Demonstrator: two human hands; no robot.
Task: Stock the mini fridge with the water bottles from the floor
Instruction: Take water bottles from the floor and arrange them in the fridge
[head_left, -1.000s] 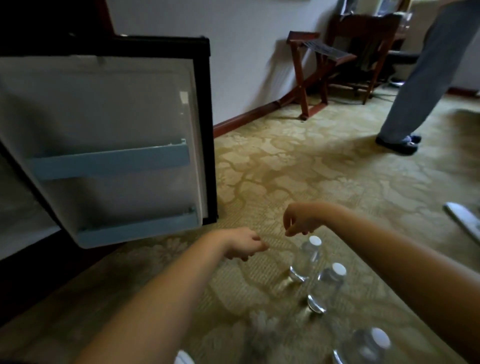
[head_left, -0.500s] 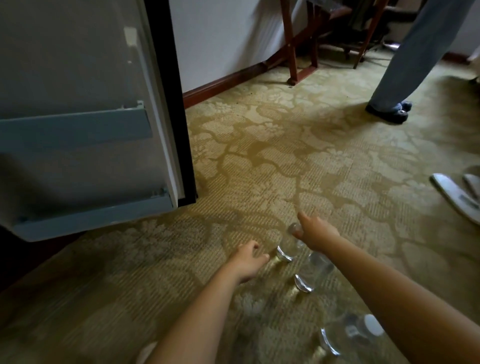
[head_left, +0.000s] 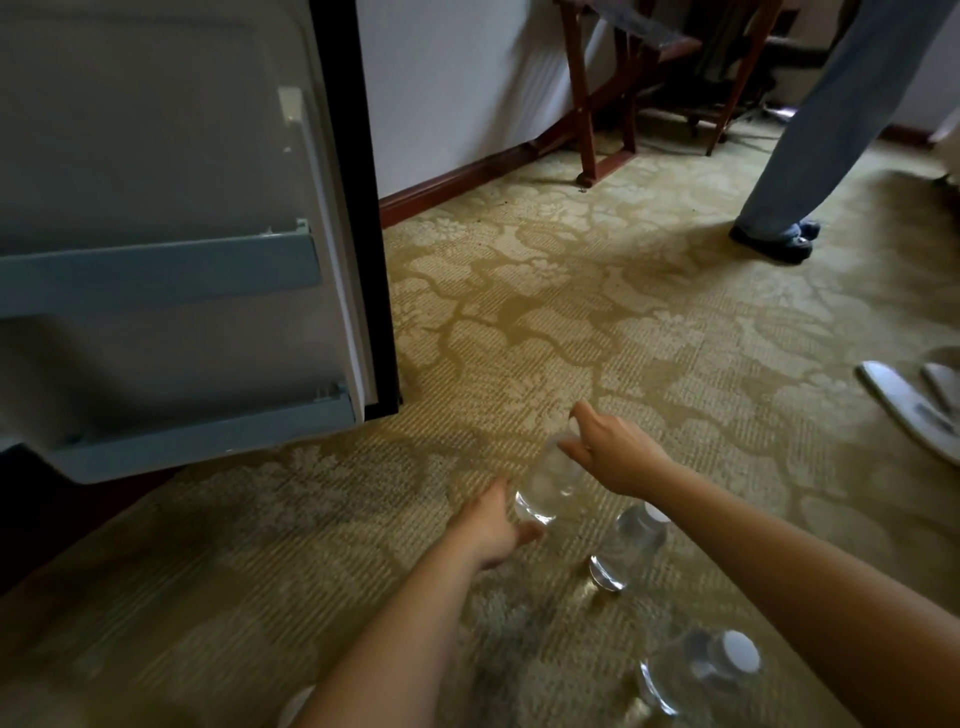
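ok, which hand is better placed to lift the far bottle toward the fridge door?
Right, probably. The right hand pinches the far bottle at its cap, while the left hand lies open beside the bottle's base and holds nothing.

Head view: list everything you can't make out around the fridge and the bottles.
Fridge inside: cut off by the left edge; only the open door shows.
Far bottle: its cap is hidden under the right hand gripping its top.
Left hand: motion blur; contact with that bottle is unclear.
White thing at the bottom edge: cropped, behind the left forearm; unidentifiable.
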